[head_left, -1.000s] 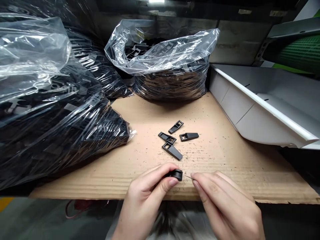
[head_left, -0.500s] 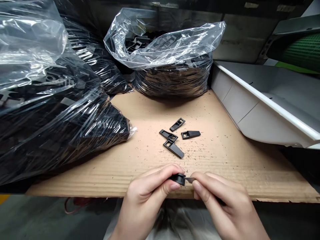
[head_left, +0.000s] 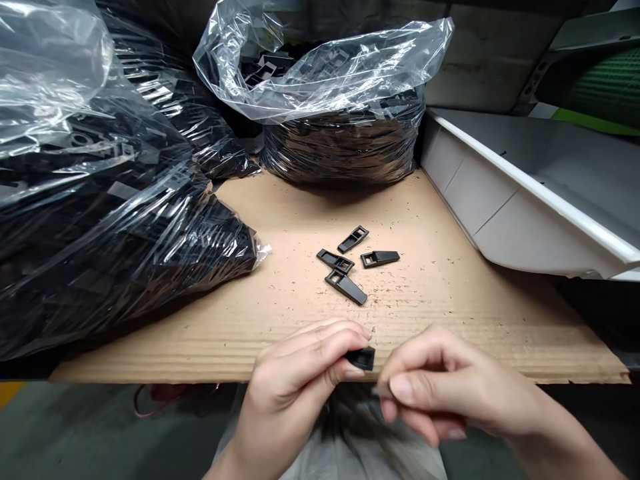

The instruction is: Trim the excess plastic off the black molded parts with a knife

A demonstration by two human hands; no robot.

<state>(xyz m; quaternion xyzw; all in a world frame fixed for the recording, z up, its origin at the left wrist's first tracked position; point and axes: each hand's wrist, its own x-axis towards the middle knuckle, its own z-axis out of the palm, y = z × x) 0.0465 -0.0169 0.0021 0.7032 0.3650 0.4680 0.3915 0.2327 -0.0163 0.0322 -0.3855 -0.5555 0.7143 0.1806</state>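
Observation:
My left hand [head_left: 300, 370] pinches a small black plastic piece [head_left: 362, 359] at the near edge of the cardboard sheet [head_left: 450, 313]. Just to its right, my right hand [head_left: 440, 387] is curled with thumb and fingers pressed together on something thin that I cannot make out. The two hands are a little apart. Several black plastic zipper-pull-like pieces [head_left: 346, 287] lie loose on the cardboard beyond my hands.
Clear plastic bags packed with black parts stand at the left [head_left: 100, 200] and at the back centre [head_left: 340, 113]. A white tray-like bin [head_left: 525, 200] slopes along the right. A green ribbed surface [head_left: 600, 93] is at the far right.
My right hand has drawn back and down from the black piece, its fingers curling in. The view has tilted slightly downward; the left hand keeps its hold.

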